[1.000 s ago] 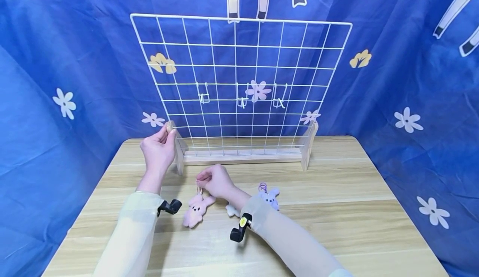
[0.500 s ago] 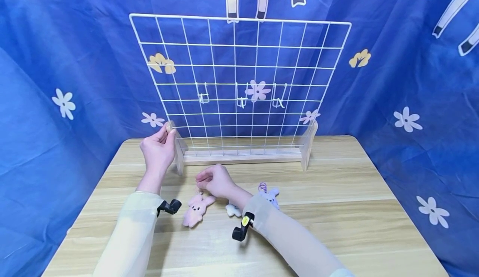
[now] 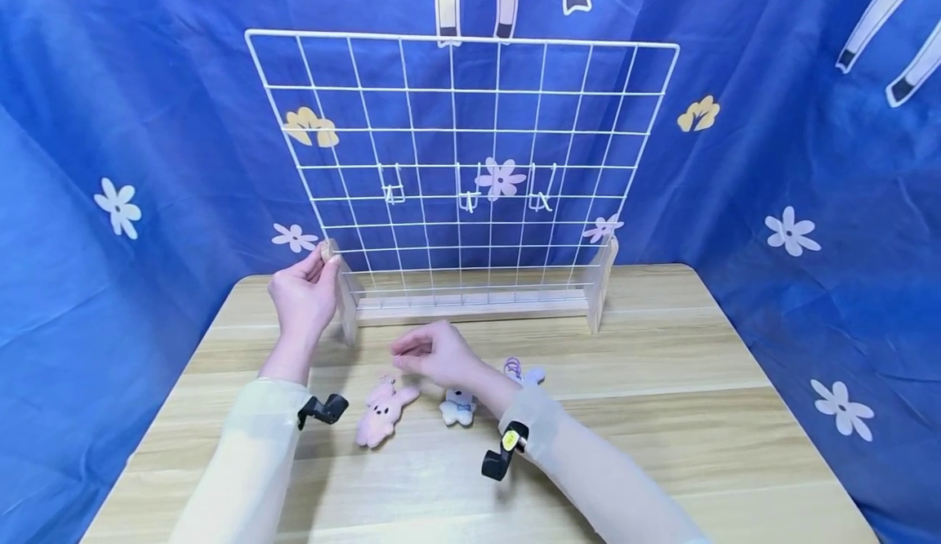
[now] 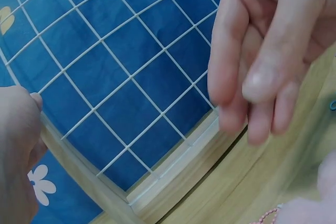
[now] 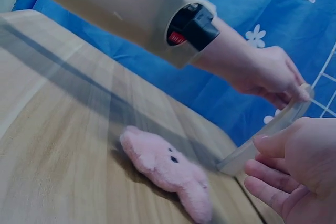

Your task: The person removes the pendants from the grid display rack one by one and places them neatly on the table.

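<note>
In the head view, my left hand (image 3: 303, 295) pinches the top of the left wooden side piece (image 3: 345, 303) of a stand. The stand carries a white wire grid (image 3: 470, 39). My right hand (image 3: 441, 358) hovers over the table with fingers loosely bent and nothing between them. Just below it lies a pink plush bunny keychain (image 3: 381, 419), on its back; its pink bead chain (image 4: 269, 215) shows in the left wrist view. A white plush charm (image 3: 458, 410) with a blue bow lies under the right wrist. A purple plush keychain (image 3: 531, 376) is partly hidden behind the right forearm.
Three white wire hooks (image 3: 394, 194) hang in a row on the grid. The stand's wooden base bar (image 3: 470, 310) rests on the wood-grain table (image 3: 698, 421). Blue patterned cloth (image 3: 742, 160) surrounds the table at the back and sides.
My right hand has let go of the pink bunny's chain, which dropped to the table, and has shifted slightly right, uncovering more of the white charm. The left hand keeps its hold.
</note>
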A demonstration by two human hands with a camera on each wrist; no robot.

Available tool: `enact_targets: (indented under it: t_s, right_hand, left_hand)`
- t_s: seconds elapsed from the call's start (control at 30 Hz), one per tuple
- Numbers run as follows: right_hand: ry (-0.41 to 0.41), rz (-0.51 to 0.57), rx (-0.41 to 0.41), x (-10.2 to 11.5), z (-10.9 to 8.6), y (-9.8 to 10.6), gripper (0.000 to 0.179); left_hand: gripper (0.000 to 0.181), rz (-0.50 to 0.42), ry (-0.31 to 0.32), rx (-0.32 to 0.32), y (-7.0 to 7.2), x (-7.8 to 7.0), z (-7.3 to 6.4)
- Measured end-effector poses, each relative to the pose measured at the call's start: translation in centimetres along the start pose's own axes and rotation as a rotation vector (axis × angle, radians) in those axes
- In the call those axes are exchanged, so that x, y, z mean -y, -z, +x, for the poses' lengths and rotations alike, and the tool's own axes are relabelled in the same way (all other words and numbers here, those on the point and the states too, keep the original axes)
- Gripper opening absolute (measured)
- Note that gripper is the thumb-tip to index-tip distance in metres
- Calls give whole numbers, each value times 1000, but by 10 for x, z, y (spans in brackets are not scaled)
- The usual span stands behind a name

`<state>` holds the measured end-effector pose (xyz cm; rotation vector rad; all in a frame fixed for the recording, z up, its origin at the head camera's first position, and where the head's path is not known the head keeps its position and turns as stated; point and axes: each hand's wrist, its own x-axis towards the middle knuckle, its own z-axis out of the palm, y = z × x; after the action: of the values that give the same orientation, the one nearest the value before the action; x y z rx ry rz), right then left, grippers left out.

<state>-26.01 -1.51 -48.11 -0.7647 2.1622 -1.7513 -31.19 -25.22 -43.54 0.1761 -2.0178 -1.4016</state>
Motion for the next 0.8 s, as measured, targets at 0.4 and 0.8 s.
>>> enact_targets:
  t_s: [0.4, 0.8]
  right_hand:
    - [35, 24, -47, 20, -21, 39, 24]
    - [108, -10, -159, 22, -36, 79, 26]
  left_hand:
    - [41, -10, 50, 68, 10, 4, -2]
    - [41, -54, 47, 53, 18, 0, -8]
